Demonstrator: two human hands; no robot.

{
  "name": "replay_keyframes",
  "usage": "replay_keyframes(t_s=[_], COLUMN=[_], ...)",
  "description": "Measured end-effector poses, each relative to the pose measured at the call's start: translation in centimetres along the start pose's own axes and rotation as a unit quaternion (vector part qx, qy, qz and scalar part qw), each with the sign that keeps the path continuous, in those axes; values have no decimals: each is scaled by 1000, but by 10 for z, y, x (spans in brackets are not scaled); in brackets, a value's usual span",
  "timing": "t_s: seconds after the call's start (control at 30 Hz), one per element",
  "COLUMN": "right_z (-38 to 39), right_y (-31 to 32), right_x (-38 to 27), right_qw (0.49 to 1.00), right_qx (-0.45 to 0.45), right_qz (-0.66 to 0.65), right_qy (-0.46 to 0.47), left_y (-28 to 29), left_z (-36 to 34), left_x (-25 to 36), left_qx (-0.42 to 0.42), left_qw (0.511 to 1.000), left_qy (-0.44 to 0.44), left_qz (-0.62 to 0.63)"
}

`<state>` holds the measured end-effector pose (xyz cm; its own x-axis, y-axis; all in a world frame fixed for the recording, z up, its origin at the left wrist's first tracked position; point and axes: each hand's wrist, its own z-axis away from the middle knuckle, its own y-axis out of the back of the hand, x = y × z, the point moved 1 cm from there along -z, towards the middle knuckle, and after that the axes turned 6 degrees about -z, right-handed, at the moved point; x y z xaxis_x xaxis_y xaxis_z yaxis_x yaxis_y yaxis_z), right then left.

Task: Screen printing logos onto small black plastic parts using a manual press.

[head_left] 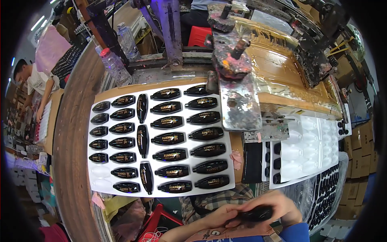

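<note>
Close to my body, a glossy black rounded shell point(257, 213) is held between my two hands. My right hand point(280, 203) wraps over it from the right. At its left end, my left hand point(223, 215) closes its fingers on the same piece; part of the shell is hidden by the fingers. Beyond my hands lies a white moulded tray point(161, 192) filled with rows of black tapered shells point(171, 155), each with gold print. Three shells stand lengthwise in one column of it. Two hollows point(100, 173) at the tray's lower left hold nothing.
A paint-stained metal clamp arm point(238, 97) overhangs the tray's right side, beside a wooden-edged printing screen point(274, 64). More white trays point(310, 149) are stacked at right. Plastic bottles point(115, 66) stand at the back left. A pink rag point(236, 160) lies by the tray. Another person point(40, 82) works far left.
</note>
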<state>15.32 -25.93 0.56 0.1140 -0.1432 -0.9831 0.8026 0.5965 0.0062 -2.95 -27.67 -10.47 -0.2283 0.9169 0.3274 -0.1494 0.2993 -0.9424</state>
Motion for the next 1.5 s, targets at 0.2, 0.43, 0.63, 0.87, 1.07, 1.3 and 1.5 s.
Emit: replay_keyframes(t_s=[0.2,0.43,0.63,0.87,1.07,1.3,1.5], right_z=[56,37,-33,-43,-35,39,112], right_y=[53,141,149,145,142,153,174], right_x=[-10,-8,-24,-19,-10,-7,-3], right_qw=[810,793,877,889,831,790,780], right_qx=[542,459,350,294,309,385,523], right_qz=[136,391,330,351,455,472,327], right_qy=[179,86,-6,12,77,71,107], left_y=[0,2,5,-1,-3,-4,-7], left_z=[-9,-18,-19,-23,-29,-42,-61], left_x=[-6,-15,-21,-24,-26,-25,-23], left_qx=[15,56,76,102,95,97,66], left_qw=[997,997,993,988,987,985,968], left_qy=[17,41,39,40,34,30,66], left_qz=[-74,-38,-87,-111,-127,-142,-233])
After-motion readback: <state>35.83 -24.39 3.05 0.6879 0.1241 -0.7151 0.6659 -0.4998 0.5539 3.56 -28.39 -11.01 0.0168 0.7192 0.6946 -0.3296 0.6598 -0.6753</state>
